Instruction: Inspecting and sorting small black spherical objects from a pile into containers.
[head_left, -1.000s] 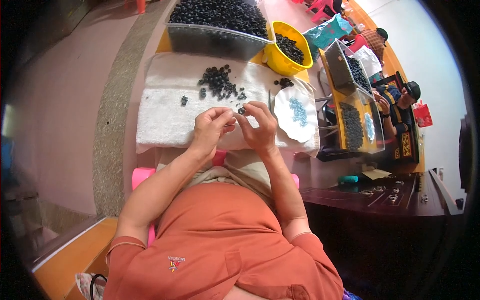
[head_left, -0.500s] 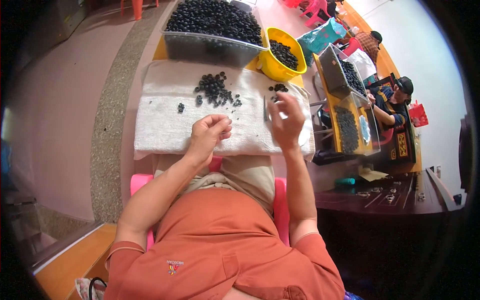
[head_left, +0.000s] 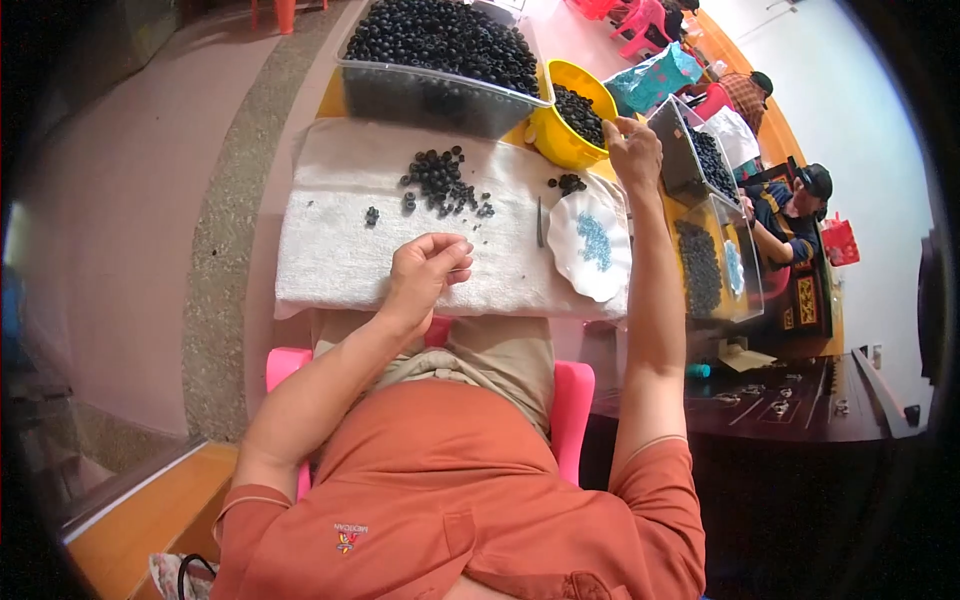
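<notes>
My left hand [head_left: 428, 275] is held over the near part of a white cloth [head_left: 400, 265], thumb and fingertips pinched together. Whatever may be between them is too small to make out. My right hand [head_left: 634, 152] reaches out by the right rim of a yellow bucket [head_left: 563, 143], fingers drawn together; their contents cannot be seen. Small black ring-like parts [head_left: 579, 115] lie in the bucket. A loose pile of similar black parts [head_left: 436, 172] rests on the cloth beyond my left hand, with a smaller cluster [head_left: 568, 183] near the bucket.
On the cloth's right side sit a white scalloped plate [head_left: 566, 262] with tiny blue pieces and a thin dark tool [head_left: 541, 222]. A large clear bin [head_left: 440, 98] heaped with black parts stands at the back. Farther right, a person [head_left: 775, 225] sits beside more bins [head_left: 690, 165].
My right hand has swung from above the plate outward to the yellow bucket's right side, uncovering the plate. My left hand keeps its pinch in nearly the same place.
</notes>
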